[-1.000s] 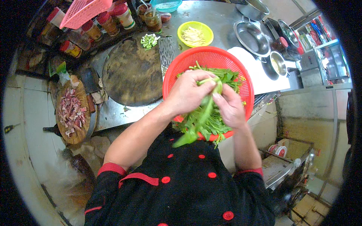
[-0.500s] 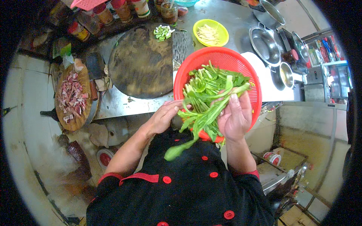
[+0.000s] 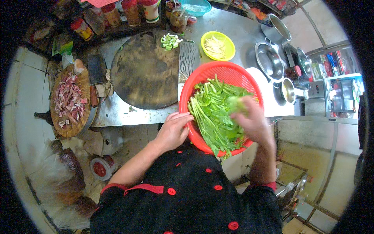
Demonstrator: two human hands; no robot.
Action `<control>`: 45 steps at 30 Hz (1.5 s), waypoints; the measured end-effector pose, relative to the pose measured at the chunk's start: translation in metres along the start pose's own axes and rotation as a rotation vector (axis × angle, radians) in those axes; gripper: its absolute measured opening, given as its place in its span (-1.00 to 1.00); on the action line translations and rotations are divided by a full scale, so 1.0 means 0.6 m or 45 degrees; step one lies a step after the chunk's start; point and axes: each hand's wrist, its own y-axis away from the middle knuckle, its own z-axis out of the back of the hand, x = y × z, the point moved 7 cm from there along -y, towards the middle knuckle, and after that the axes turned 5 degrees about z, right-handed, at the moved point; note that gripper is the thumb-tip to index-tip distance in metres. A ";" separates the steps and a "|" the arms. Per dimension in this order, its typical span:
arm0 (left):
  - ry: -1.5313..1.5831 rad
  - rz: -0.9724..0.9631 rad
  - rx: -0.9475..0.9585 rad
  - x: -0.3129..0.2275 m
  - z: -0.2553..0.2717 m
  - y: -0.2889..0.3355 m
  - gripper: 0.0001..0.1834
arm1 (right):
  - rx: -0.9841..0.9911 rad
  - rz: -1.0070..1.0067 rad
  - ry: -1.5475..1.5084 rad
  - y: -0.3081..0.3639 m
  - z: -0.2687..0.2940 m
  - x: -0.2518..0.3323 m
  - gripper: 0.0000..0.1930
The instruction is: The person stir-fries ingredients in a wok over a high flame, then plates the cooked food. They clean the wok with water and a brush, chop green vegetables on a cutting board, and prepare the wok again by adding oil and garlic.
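Observation:
A red plastic colander overhangs the near edge of the metal counter, in front of my body. Leafy greens with pale stems lie heaped in it. My left hand grips the colander's left rim, its fingers together over the edge. Above the right part of the heap is my right hand, smeared by motion. Its fingers are closed on a blurred bit of the leafy greens, and part of the hand hides the colander's right side.
Left of the colander is a round wooden chopping board with chopped green stalks. A cleaver lies beside a wooden board of cut meat. Behind stands a yellow basket of pale strips. Metal bowls and pots stand right.
My right hand has swung to the right and the long greens it held up now lie in the heap. The left hand has come to the colander's rim.

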 end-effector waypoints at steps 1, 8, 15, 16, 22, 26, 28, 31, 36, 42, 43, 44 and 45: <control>0.047 0.082 -0.042 -0.004 0.003 0.003 -0.60 | 0.085 -0.093 0.189 -0.015 -0.046 -0.020 -0.74; 1.949 1.320 0.141 0.000 -0.143 0.009 -0.60 | 0.280 0.056 0.097 -0.069 -0.223 -0.121 -0.56; 1.404 1.672 -0.342 0.077 -0.238 -0.050 -0.28 | 0.465 -0.121 0.775 -0.117 -0.172 -0.229 -0.41; 1.301 1.672 -0.384 0.085 -0.241 -0.051 -0.26 | 0.447 -0.072 0.767 -0.124 -0.170 -0.230 -0.41; 1.952 1.555 -0.406 0.099 -0.293 -0.070 -0.41 | 0.502 -0.245 0.493 -0.106 -0.180 -0.253 -0.38; 1.822 1.486 -0.306 0.110 -0.295 -0.070 -0.46 | 0.599 -0.192 0.512 -0.100 -0.183 -0.251 -0.44; 1.573 1.441 -0.331 0.110 -0.281 -0.067 -0.48 | 0.606 -0.121 0.620 -0.102 -0.183 -0.247 -0.44; 1.730 1.293 -0.386 0.082 -0.266 -0.070 -0.50 | 0.645 -0.200 0.214 -0.090 -0.187 -0.244 -0.44; 1.777 1.024 -0.378 0.037 -0.213 -0.069 -0.49 | 0.474 -0.073 -0.010 -0.065 -0.140 -0.187 -0.32; 1.726 0.624 0.097 -0.001 -0.190 -0.083 -0.21 | 0.335 0.113 -0.060 -0.038 -0.086 -0.118 -0.21; 1.503 0.522 0.056 -0.005 -0.182 -0.088 -0.17 | 0.290 0.189 -0.052 -0.032 -0.081 -0.112 -0.18; 1.279 0.416 0.012 -0.012 -0.174 -0.093 -0.12 | 0.284 0.133 -0.165 -0.026 -0.083 -0.119 -0.18; 1.023 0.347 -0.159 -0.017 -0.159 -0.096 0.06 | 0.286 0.125 -0.271 -0.016 -0.084 -0.126 -0.19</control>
